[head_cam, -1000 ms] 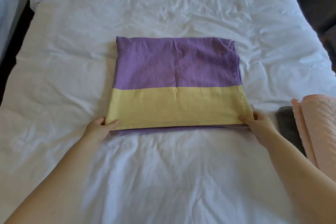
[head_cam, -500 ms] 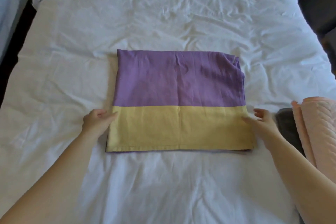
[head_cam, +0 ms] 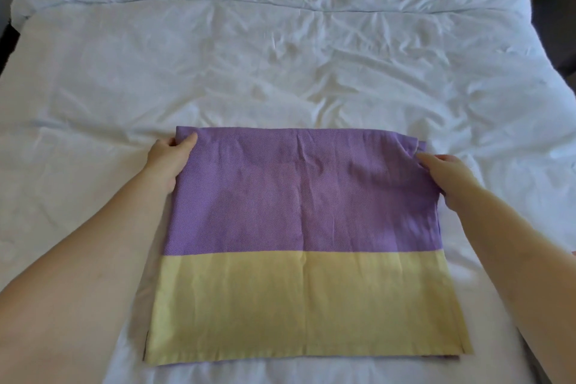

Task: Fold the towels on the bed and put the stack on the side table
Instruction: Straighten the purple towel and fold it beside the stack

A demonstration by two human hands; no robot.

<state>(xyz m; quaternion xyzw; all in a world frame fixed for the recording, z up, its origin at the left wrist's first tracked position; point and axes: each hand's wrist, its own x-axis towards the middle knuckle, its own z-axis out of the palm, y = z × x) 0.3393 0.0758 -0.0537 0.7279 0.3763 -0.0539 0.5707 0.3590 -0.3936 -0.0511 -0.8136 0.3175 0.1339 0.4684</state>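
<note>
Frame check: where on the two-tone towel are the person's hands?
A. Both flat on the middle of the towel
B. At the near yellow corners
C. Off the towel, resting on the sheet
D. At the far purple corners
D: the left hand pinches the far left purple corner of the towel and the right hand holds the far right one, while the yellow band nearest the camera lies untouched.
</note>
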